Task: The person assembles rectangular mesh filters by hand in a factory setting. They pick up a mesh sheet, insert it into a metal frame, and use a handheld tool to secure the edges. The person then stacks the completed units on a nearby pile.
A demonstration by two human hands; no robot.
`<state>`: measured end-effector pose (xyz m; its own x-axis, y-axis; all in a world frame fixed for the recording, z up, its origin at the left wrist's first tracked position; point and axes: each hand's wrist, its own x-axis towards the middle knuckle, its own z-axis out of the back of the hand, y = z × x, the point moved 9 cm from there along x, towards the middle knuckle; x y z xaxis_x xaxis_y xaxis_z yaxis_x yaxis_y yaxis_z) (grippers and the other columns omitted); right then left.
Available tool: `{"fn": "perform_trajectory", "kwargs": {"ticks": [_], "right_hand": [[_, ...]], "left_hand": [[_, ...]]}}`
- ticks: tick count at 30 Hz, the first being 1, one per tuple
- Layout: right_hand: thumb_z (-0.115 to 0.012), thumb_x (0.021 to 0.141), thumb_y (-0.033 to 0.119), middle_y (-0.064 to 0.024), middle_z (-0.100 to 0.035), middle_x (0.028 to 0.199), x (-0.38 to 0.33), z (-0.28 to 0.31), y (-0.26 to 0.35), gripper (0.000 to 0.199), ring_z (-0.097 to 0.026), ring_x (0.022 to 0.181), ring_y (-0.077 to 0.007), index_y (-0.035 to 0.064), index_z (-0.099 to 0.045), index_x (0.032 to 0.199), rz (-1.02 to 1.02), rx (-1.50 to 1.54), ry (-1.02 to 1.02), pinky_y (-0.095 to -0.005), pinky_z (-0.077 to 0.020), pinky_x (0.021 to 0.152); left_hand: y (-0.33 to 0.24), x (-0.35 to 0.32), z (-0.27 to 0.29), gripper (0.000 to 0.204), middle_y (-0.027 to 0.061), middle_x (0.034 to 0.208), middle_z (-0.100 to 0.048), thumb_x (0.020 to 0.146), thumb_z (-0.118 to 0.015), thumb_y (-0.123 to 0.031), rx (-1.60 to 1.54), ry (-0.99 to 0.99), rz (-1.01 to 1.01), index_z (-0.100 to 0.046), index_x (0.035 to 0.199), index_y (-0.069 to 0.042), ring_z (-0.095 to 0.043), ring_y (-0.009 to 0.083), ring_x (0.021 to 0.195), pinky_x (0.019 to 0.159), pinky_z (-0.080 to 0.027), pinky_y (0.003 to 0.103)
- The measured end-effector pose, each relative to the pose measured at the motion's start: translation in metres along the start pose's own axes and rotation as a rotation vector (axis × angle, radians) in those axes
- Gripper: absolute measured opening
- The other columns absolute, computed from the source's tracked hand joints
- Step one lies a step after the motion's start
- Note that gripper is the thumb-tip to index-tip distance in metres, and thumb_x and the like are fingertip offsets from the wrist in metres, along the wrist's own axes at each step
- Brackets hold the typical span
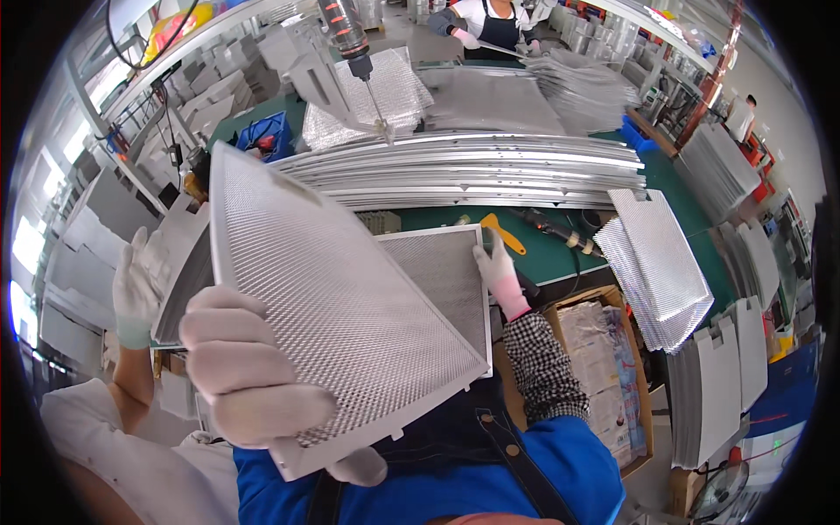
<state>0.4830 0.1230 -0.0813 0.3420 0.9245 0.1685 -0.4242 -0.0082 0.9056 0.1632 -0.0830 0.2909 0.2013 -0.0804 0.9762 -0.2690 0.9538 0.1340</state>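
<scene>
My left hand (249, 372), in a pale glove, is closed round the lower left edge of a framed metal mesh panel (328, 289), raised and tilted close to me. Beneath it on the bench lies a second framed mesh panel (446, 267), partly hidden by the first. My right hand (499, 276), in a white and pink glove, grips the second panel's right edge near its far corner, thumb on the frame. Just beyond that hand are a yellow scraper (505, 234) and a dark power screwdriver (556, 231).
Long metal strips (472, 166) lie stacked across the green bench. A power driver (348, 39) hangs above. Mesh sheets (656, 267) are piled right, above an open carton (643, 385). At left is a co-worker's gloved hand (140, 280); another person (499, 22) stands across the bench.
</scene>
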Motion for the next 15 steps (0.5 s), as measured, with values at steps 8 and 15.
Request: {"fn": "perform_trajectory", "kwargs": {"ticks": [8, 15], "right_hand": [[-0.06, 0.095, 0.013, -0.0231, -0.065, 0.128, 0.011, -0.141, 0.09, 0.048, -0.065, 0.116, -0.0333, 0.0022, -0.051, 0.141, 0.139, 0.244, 0.283, -0.0377, -0.0509, 0.097], [-0.062, 0.091, 0.009, -0.0184, -0.064, 0.131, -0.022, -0.214, 0.149, 0.052, -0.059, 0.123, -0.0297, -0.0005, -0.05, 0.14, 0.341, 0.32, 0.651, -0.0365, -0.0447, 0.104]], "left_hand": [[0.02, 0.022, -0.023, 0.06, 0.0099, 0.09, -0.05, 0.06, -0.089, -0.044, 0.247, -0.002, -0.12, -0.061, 0.094, -0.004, -0.05, 0.023, 0.077, 0.074, -0.04, 0.035], [0.068, 0.016, -0.09, 0.052, 0.0036, 0.088, -0.057, 0.065, -0.09, -0.051, 0.509, 0.112, -0.033, -0.063, 0.084, -0.011, -0.055, 0.0246, 0.09, 0.082, -0.041, 0.04]]}}
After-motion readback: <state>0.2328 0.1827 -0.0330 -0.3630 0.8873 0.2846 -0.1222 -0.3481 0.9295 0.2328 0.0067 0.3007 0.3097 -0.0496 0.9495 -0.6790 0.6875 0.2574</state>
